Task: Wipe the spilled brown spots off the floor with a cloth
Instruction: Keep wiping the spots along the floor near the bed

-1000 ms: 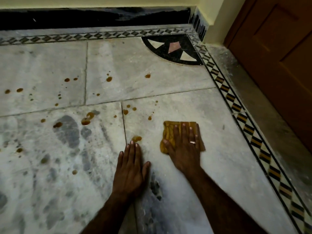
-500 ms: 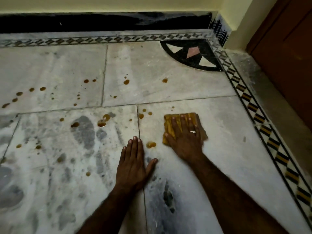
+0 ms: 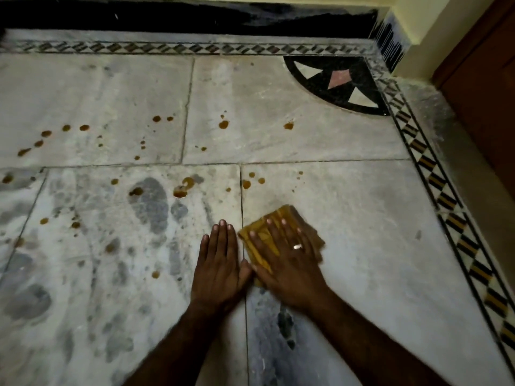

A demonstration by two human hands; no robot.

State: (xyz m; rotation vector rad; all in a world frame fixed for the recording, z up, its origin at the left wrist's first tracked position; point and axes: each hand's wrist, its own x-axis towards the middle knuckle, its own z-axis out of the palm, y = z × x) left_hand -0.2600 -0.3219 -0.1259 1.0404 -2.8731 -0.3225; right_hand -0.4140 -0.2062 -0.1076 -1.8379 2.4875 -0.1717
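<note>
A folded yellow-brown cloth (image 3: pixel 281 215) lies on the grey marble floor (image 3: pixel 348 218). My right hand (image 3: pixel 284 260) presses flat on the cloth with fingers spread, a ring on one finger. My left hand (image 3: pixel 220 263) rests flat on the floor right beside it, thumb touching the right hand, holding nothing. Several brown spots dot the floor ahead: a large one (image 3: pixel 181 190), a pair just past the cloth (image 3: pixel 246 184), and more farther away (image 3: pixel 223 124) and to the left (image 3: pixel 46 133).
A patterned inlay border (image 3: pixel 434 185) runs along the right and far edges. A black corner inlay (image 3: pixel 337 84) sits at the far right. A brown wooden door (image 3: pixel 485 87) stands on the right, with a black skirting (image 3: pixel 167 15) along the far wall. Dusty smears cover the near-left tiles.
My right hand has slid the cloth left and toward me, over the brown spot that lay just ahead of my left fingertips. The two hands now touch.
</note>
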